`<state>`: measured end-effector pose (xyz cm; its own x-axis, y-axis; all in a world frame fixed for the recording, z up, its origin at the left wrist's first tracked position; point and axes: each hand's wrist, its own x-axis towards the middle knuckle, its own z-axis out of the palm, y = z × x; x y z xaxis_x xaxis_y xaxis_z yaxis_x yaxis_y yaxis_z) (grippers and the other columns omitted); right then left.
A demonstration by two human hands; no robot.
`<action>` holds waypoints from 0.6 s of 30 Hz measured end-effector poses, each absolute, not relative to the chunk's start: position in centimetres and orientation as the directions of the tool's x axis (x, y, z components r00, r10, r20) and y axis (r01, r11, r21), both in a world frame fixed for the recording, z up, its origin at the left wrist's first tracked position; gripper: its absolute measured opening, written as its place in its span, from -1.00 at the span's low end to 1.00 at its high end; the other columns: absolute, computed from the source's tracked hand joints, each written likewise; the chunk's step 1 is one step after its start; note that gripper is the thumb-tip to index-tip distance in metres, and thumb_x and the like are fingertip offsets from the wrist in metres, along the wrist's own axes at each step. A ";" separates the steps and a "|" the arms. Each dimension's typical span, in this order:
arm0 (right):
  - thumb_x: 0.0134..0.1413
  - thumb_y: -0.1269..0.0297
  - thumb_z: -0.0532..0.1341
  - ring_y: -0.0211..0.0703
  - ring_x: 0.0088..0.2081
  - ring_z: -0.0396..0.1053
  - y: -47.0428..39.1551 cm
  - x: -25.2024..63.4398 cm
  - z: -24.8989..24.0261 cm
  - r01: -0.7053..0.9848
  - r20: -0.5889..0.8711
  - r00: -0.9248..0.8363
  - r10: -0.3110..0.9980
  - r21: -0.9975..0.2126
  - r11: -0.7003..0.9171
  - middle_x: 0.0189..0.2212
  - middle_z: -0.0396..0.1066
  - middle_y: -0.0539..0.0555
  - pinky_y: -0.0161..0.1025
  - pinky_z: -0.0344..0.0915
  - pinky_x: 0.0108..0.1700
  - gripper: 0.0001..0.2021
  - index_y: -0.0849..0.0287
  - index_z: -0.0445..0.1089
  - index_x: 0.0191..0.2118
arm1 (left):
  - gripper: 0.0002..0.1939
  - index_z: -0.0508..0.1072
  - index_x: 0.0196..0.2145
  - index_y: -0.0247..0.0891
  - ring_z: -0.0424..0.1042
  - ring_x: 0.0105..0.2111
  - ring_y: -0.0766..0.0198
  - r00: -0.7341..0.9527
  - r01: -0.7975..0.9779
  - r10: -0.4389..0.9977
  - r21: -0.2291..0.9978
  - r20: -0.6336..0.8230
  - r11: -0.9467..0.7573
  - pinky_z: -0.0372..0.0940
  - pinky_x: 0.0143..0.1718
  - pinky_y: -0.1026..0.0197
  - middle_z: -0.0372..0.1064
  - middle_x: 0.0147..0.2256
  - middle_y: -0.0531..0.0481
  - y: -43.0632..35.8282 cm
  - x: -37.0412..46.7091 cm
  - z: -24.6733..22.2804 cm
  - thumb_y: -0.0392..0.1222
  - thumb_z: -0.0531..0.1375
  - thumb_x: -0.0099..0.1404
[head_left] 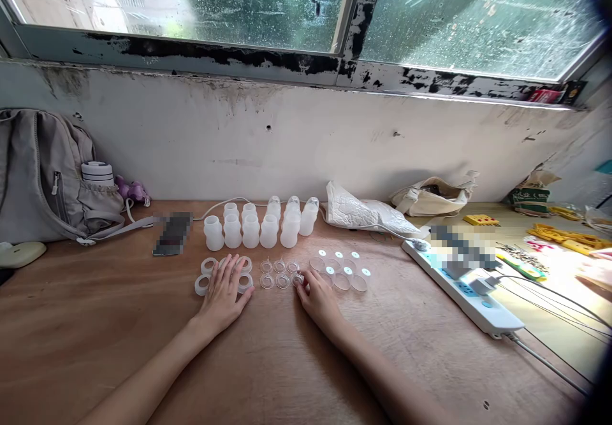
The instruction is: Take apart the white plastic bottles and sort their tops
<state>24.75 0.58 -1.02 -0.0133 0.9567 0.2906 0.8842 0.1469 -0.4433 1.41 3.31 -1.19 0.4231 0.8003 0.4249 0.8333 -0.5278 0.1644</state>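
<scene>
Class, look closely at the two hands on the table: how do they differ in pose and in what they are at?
The left hand lies flat with fingers spread, while the right hand is curled. The left hand covers part of the white rings; the right hand touches a clear piece. Both are bare.

Your one view comes from your head, above and behind your left hand point(222, 294) and right hand point(318, 297). It faces forward and slants down at the wooden tabletop point(258, 367), with your forearms running in from the bottom edge. It sits far enough back to take in the grey backpack point(43, 170) left of your hands, the white power strip point(478, 307) to their right, and the window point(258, 4) beyond them.
</scene>
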 end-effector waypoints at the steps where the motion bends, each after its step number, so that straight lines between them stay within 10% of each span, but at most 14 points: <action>1: 0.07 0.38 -0.01 -0.15 -0.35 0.32 0.6 24.7 -1.0 0.884 0.294 -0.013 0.956 -0.443 0.148 -0.37 0.30 0.09 -0.26 0.23 -0.30 -0.82 0.20 0.28 -0.22 | -0.45 -0.03 0.14 -0.30 -0.09 0.16 0.07 0.423 0.834 0.799 0.162 0.427 -0.528 -0.17 0.13 -0.11 0.03 0.12 -0.18 3.3 1.4 -1.2 -0.05 -0.04 0.24; 18: 0.09 0.22 0.02 -0.16 -0.40 0.33 0.2 24.0 -0.4 0.883 0.405 -0.003 0.914 -0.428 0.193 -0.35 0.33 0.10 -0.28 0.24 -0.40 -0.68 0.22 0.19 -0.04 | -0.56 0.17 0.06 -0.25 0.01 0.12 0.03 0.433 0.843 0.790 0.114 0.434 -0.525 -0.16 0.10 -0.16 0.13 0.08 -0.17 3.0 1.4 -1.1 -0.06 -0.05 0.25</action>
